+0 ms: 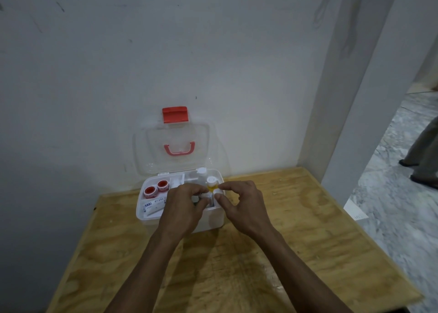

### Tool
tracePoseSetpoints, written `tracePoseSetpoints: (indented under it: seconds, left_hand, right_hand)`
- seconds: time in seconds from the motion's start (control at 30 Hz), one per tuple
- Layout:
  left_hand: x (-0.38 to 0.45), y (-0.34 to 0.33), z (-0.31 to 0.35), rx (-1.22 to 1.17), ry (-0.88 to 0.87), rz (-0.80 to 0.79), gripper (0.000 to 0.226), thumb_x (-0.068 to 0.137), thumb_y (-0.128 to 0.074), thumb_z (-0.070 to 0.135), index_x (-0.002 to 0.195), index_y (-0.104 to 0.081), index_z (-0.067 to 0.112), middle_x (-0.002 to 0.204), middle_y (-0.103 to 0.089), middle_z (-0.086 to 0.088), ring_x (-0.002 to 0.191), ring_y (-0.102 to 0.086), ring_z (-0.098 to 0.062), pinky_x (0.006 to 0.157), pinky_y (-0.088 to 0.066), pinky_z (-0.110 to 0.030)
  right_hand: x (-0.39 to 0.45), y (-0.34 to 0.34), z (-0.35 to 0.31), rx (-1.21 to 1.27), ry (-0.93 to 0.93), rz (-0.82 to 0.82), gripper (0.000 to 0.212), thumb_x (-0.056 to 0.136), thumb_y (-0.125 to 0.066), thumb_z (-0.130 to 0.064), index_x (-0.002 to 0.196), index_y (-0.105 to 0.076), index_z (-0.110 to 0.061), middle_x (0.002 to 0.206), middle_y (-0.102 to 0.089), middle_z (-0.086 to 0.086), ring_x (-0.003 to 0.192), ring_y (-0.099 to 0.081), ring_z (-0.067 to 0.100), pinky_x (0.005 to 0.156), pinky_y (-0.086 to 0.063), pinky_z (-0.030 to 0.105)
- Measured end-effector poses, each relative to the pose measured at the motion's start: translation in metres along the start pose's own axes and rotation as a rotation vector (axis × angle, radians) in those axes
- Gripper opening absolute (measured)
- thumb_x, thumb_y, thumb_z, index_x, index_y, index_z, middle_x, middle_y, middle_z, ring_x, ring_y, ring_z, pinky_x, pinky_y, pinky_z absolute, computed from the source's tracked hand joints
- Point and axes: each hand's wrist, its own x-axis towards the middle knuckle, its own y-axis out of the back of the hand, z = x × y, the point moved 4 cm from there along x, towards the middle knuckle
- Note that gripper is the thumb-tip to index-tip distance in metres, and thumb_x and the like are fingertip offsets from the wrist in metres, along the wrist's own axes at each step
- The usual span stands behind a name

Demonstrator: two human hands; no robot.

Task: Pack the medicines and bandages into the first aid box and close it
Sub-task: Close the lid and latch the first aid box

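A white first aid box (214, 220) stands open on the wooden table, its clear lid (142, 151) with red latch and red handle leaning upright against the wall. Two red-and-white tape rolls (156, 189) sit in the box's left part, with flat white packets (152, 207) in front of them. In the right part stand small bottles; one with yellow contents and a white cap (211, 182) rises behind my fingers. My left hand (184, 206) is curled around a small white bottle inside the box. My right hand (239, 201) pinches another small white bottle (216, 191) beside it.
The plywood table (284, 253) ends against a white wall behind the box and a white pillar (350, 123) at the right. Beyond the pillar lies a grey marble floor, where part of a person's legs and shoes (422, 161) shows.
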Motion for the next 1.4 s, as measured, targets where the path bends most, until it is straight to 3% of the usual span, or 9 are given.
tracePoseSetpoints:
  seconds: [0.17,0.3,0.47,0.67,0.77,0.93,1.1,1.3,1.4]
  left_hand:
    - [-0.002,0.005,0.001,-0.047,0.01,0.027,0.027,0.085,-0.071,0.022,0.112,-0.071,0.019,0.12,-0.069,0.0,0.095,-0.053,-0.005,0.083,-0.043,-0.025]
    - [-0.006,0.02,-0.002,-0.091,-0.007,0.099,0.028,0.082,-0.074,0.026,0.11,-0.073,0.02,0.111,-0.072,0.003,0.095,-0.06,-0.005,0.083,-0.046,-0.025]
    - [0.004,0.059,-0.012,-0.117,-0.016,0.279,0.017,0.082,-0.075,0.021,0.099,-0.076,0.018,0.088,-0.073,0.008,0.077,-0.065,0.003,0.07,-0.047,-0.006]
    - [0.047,0.102,-0.04,-0.19,0.238,0.503,0.031,0.086,-0.07,0.026,0.113,-0.068,0.011,0.098,-0.07,-0.003,0.089,-0.064,-0.017,0.08,-0.047,-0.027]
    - [0.072,0.107,-0.053,-0.209,0.345,0.492,0.044,0.087,-0.067,0.035,0.124,-0.061,0.012,0.114,-0.067,-0.008,0.092,-0.057,-0.016,0.084,-0.045,-0.03]
    - [0.097,0.102,-0.061,-0.266,0.357,0.446,0.049,0.09,-0.061,0.043,0.129,-0.057,0.014,0.123,-0.064,-0.006,0.098,-0.055,-0.014,0.094,-0.045,-0.034]
    - [0.104,0.099,-0.063,-0.312,0.342,0.443,0.034,0.093,-0.057,0.043,0.11,-0.067,0.016,0.088,-0.063,0.01,0.097,-0.06,-0.017,0.087,-0.044,-0.031]
    - [0.096,0.105,-0.06,-0.343,0.34,0.484,0.036,0.093,-0.054,0.047,0.095,-0.069,0.015,0.09,-0.07,-0.001,0.092,-0.064,-0.02,0.083,-0.048,-0.033]
    - [0.084,0.109,-0.054,-0.35,0.344,0.508,0.038,0.092,-0.056,0.046,0.098,-0.07,0.011,0.092,-0.071,-0.004,0.092,-0.065,-0.02,0.082,-0.048,-0.032]
  right_hand:
    - [0.002,0.01,-0.003,0.05,-0.014,0.05,0.03,0.086,-0.071,-0.04,0.114,-0.071,-0.03,0.103,-0.054,-0.027,0.107,-0.052,0.004,0.087,-0.052,0.034]
    - [0.008,0.02,-0.008,0.128,-0.049,0.093,0.027,0.085,-0.07,-0.042,0.11,-0.072,-0.031,0.104,-0.065,-0.024,0.099,-0.058,-0.002,0.082,-0.056,0.032]
    - [0.036,0.029,-0.022,0.252,-0.099,0.134,0.023,0.086,-0.071,-0.034,0.108,-0.073,-0.024,0.093,-0.071,-0.017,0.088,-0.064,-0.002,0.075,-0.052,0.019]
    - [0.088,0.017,-0.036,0.278,-0.182,0.113,0.043,0.089,-0.068,-0.037,0.128,-0.057,-0.022,0.099,-0.065,-0.012,0.096,-0.062,0.005,0.087,-0.053,0.027]
    - [0.111,0.008,-0.043,0.292,-0.188,0.096,0.049,0.09,-0.066,-0.038,0.134,-0.05,-0.021,0.125,-0.063,0.002,0.112,-0.059,0.014,0.089,-0.048,0.027]
    - [0.137,-0.003,-0.05,0.335,-0.219,0.075,0.052,0.093,-0.063,-0.037,0.138,-0.044,-0.022,0.132,-0.058,0.005,0.114,-0.058,0.018,0.086,-0.045,0.026]
    - [0.143,-0.007,-0.049,0.351,-0.222,0.066,0.048,0.093,-0.061,-0.04,0.136,-0.046,-0.024,0.124,-0.06,0.002,0.108,-0.058,0.017,0.094,-0.049,0.034]
    - [0.134,-0.002,-0.051,0.377,-0.197,0.087,0.041,0.096,-0.056,-0.041,0.132,-0.051,-0.022,0.101,-0.06,-0.009,0.09,-0.057,0.001,0.074,-0.043,0.019]
    - [0.122,0.004,-0.052,0.385,-0.181,0.105,0.038,0.097,-0.055,-0.04,0.13,-0.054,-0.021,0.095,-0.059,-0.015,0.091,-0.058,0.001,0.077,-0.044,0.02]
